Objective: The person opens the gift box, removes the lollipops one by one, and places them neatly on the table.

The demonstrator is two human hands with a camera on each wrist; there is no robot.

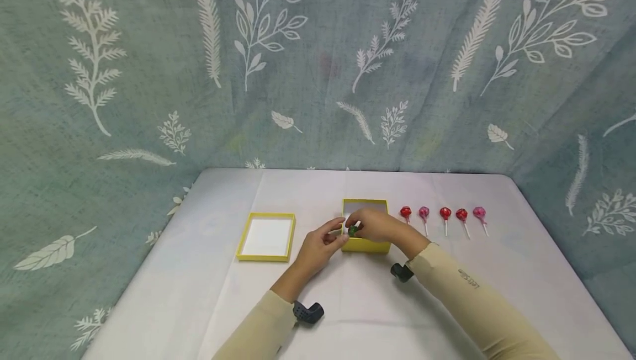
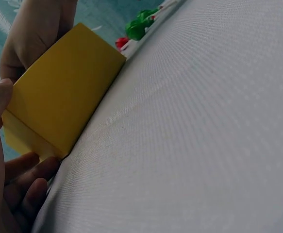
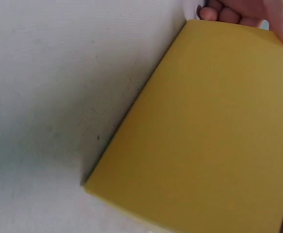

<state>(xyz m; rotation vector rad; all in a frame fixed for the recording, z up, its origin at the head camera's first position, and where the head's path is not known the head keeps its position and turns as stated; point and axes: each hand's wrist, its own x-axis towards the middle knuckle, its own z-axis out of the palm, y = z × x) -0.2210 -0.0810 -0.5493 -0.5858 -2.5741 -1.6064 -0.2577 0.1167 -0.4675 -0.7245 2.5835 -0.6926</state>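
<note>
A yellow open-topped box [image 1: 365,245] stands on the table. My left hand [image 1: 318,247] holds its left side, with the thumb at the front corner of the rim and the other fingers along the side wall. In the left wrist view the box's yellow wall [image 2: 66,87] lies between that thumb and the lower fingers. Over the box opening, my right hand [image 1: 375,225] pinches a green-wrapped lollipop [image 1: 353,231]; its stick is hidden. From the right wrist, the box's front wall [image 3: 194,126] hides the right fingers.
A shallow yellow lid [image 1: 291,238] with a white inside lies left of the box. Right of the box is a row of red and pink lollipops [image 1: 445,213], sticks toward me. A green lollipop [image 2: 136,30] shows beyond the box in the left wrist view. A patterned cloth [image 1: 318,73] hangs behind.
</note>
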